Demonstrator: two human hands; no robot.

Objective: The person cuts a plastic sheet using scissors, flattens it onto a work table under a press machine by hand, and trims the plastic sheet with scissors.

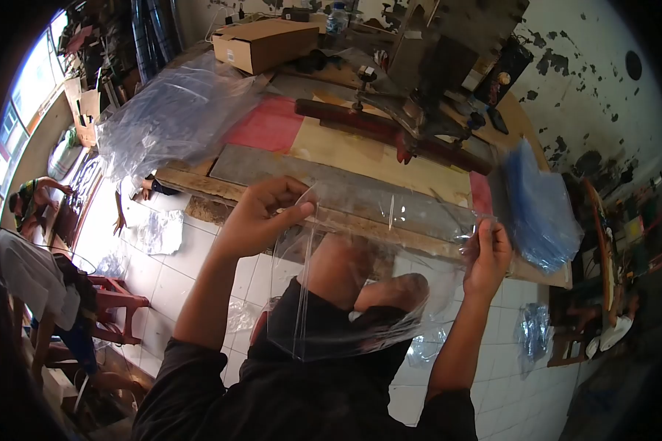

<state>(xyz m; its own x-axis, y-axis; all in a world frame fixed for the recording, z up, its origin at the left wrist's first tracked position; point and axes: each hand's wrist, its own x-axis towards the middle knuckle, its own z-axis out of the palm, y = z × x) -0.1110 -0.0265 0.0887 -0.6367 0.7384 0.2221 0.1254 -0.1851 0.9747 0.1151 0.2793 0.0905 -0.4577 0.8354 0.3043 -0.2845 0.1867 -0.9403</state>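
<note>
A clear plastic sheet (360, 323), perhaps a bag, hangs between my two hands above my lap. My left hand (276, 209) pinches its upper left corner between thumb and fingers. At the upper right corner, my right hand (487, 253) grips the plastic with curled fingers. The top edge lies stretched across the front edge of the workbench, and the lower part droops over my knees. Just beyond the hands is a sealing press with a long dark red bar (353, 128), set over a yellow and pink work surface (375, 162).
A heap of clear plastic (176, 117) covers the bench's left end. A stack of bluish plastic sheets (541, 209) lies at the right. Behind stands a cardboard box (265, 44). A red stool (118, 309) is on the tiled floor, and other people sit at both sides.
</note>
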